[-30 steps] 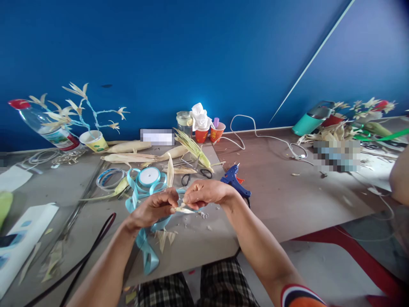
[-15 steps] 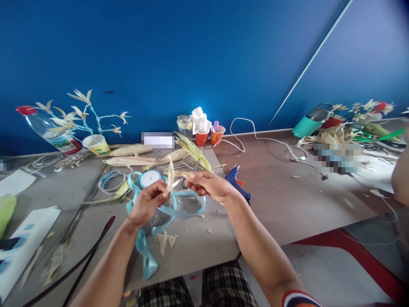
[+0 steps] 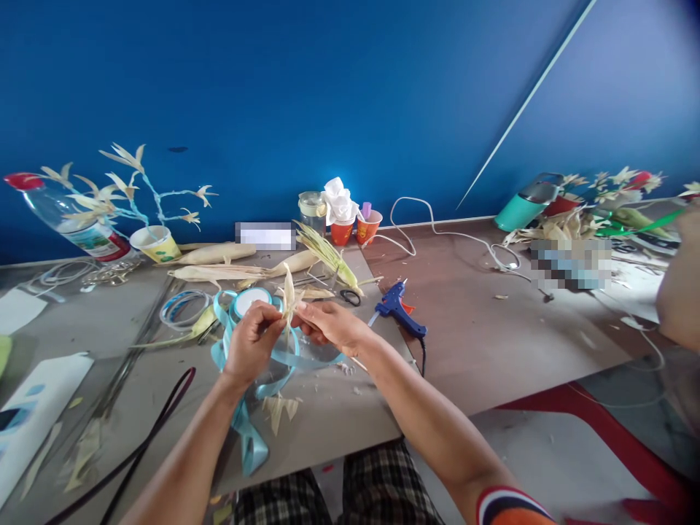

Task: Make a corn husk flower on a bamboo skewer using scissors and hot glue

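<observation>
Checker: Item in hand?
Clerk: Corn-husk piece (image 3: 289, 290), pale, one; raised above the bench (image 3: 339, 426), tip upward, between the two hands.
Checker: Left hand (image 3: 252, 344)?
Clerk: Nearly closed, thumb and fingers pinching the base of the piece.
Checker: Right hand (image 3: 329, 325)?
Clerk: Fingers curled, thumb and fingertips drawn together on the right side of the same piece; whether anything else sits inside the curl, cannot tell.
Checker: Close by?
Clerk: Light-blue ribbon (image 3: 251, 445), loose, looped under the hands and trailing toward the front edge; ribbon spool (image 3: 250, 297), just beyond the left hand. Scissors (image 3: 351, 297), black-handled, partly seen. Glue gun (image 3: 401, 306), blue, orange trigger, lying right of the right hand. Husk scraps (image 3: 281, 413), nearer the front edge.
Checker: Rear row?
Clerk: Yellow-and-white paper cup (image 3: 157, 246), holding a blue-wrapped branch (image 3: 158, 198) with husk blossoms. Plastic bottle (image 3: 95, 232), red-capped, tilted, beside it. Two red paper cups (image 3: 342, 232), near the wall; the left one stuffed with white tissue (image 3: 337, 200).
</observation>
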